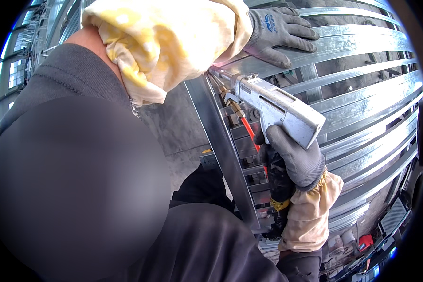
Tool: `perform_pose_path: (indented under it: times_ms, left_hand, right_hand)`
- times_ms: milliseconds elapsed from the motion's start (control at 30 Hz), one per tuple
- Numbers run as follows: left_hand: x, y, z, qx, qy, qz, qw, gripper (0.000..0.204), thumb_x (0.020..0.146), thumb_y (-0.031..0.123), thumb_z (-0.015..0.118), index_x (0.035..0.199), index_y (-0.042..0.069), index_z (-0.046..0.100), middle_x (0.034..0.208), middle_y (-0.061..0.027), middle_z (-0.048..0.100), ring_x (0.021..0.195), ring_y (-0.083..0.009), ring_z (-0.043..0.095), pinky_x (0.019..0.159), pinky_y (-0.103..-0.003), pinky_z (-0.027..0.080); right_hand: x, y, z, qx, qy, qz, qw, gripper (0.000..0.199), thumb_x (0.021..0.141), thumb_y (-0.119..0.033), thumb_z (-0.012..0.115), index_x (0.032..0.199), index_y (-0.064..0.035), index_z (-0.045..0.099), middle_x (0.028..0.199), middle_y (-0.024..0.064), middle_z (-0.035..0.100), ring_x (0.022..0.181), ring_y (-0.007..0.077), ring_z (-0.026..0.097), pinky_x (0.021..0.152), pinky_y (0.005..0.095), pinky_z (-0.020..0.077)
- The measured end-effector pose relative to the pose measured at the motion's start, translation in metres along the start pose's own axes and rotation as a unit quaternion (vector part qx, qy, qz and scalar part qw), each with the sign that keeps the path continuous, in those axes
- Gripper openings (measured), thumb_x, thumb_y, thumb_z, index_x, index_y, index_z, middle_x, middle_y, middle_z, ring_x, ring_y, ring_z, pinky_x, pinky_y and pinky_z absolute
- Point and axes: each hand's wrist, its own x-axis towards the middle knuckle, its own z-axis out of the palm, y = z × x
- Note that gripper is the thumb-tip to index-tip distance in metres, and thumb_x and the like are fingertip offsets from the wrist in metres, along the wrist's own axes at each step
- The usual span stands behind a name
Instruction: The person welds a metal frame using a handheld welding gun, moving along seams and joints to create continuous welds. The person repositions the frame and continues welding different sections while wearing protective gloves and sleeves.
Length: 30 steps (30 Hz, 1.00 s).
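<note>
Silvery metal rails (362, 98) spread to the right of both hands, with long gaps between them; the left hand (279, 35) lies palm-down on a wide one, fingers spread, gripping nothing. Grey floor (160, 136) shows left of the right hand (296, 155), beyond a dark metal bar (223, 150) whose long edge slants past that hand's left side. The left sleeve (164, 37) reaches across above the bar's upper end, leaving a narrow space beneath its cuff. In that space sits the nozzle of a white gun-shaped tool (282, 105), which rises up and left from the right hand, below the left; whether its tip touches metal cannot be told. The right hand is curled closed around its grip. An orange hose (250, 134) runs just left of the right hand, with brass fittings (237, 110) above.
</note>
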Motion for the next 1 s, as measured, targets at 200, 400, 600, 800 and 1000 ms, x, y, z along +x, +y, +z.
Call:
perform_pose_path:
  times_ms: [200,400,600,800,1000]
  left_hand:
    - [-0.001,0.0,-0.002,0.0,0.001,0.005,1.0,0.073,0.087,0.051,0.062,0.15,0.019,0.045,0.159,-0.014,0.034,0.147,-0.0362,0.029,0.121,-0.055,0.02]
    - [0.001,-0.001,-0.003,-0.002,-0.001,0.011,1.0,0.072,0.087,0.051,0.062,0.15,0.018,0.045,0.158,-0.0149,0.035,0.147,-0.0366,0.03,0.121,-0.055,0.021]
    - [-0.001,0.0,-0.004,-0.006,0.007,0.01,1.0,0.072,0.088,0.05,0.062,0.15,0.018,0.045,0.158,-0.0151,0.035,0.146,-0.0369,0.031,0.12,-0.055,0.022]
    - [0.001,0.0,-0.004,-0.018,0.01,0.014,1.0,0.072,0.087,0.049,0.063,0.149,0.017,0.045,0.158,-0.0151,0.036,0.146,-0.0363,0.031,0.121,-0.054,0.022]
    - [0.002,0.0,-0.01,-0.084,-0.019,0.01,0.996,0.081,0.085,0.052,0.06,0.149,0.007,0.041,0.156,-0.0255,0.033,0.145,-0.0451,0.03,0.118,-0.057,0.022]
  right_hand:
    - [-0.003,-0.005,0.001,-0.039,0.002,-0.023,0.999,0.026,0.093,-0.018,0.065,0.108,0.0033,0.065,0.08,0.0057,0.067,0.063,0.0112,0.065,0.054,0.0255,0.0513]
    - [-0.004,-0.004,0.001,-0.039,0.0,-0.012,0.999,0.026,0.093,-0.017,0.065,0.108,0.0031,0.064,0.08,0.0057,0.067,0.063,0.0111,0.065,0.054,0.0255,0.0509]
    - [-0.007,-0.002,0.002,-0.008,-0.002,0.028,1.0,0.025,0.093,-0.016,0.065,0.109,0.003,0.064,0.082,0.0049,0.067,0.064,0.0106,0.064,0.055,0.0251,0.0506]
    - [-0.008,0.001,0.0,0.002,-0.005,0.033,0.999,0.025,0.094,-0.016,0.065,0.11,0.0023,0.064,0.083,0.0043,0.067,0.066,0.0096,0.063,0.057,0.025,0.0508]
    - [-0.009,0.007,-0.003,-0.02,-0.006,0.007,1.0,0.025,0.094,-0.016,0.065,0.111,0.0021,0.065,0.083,0.0046,0.067,0.067,0.0092,0.063,0.057,0.0248,0.0506]
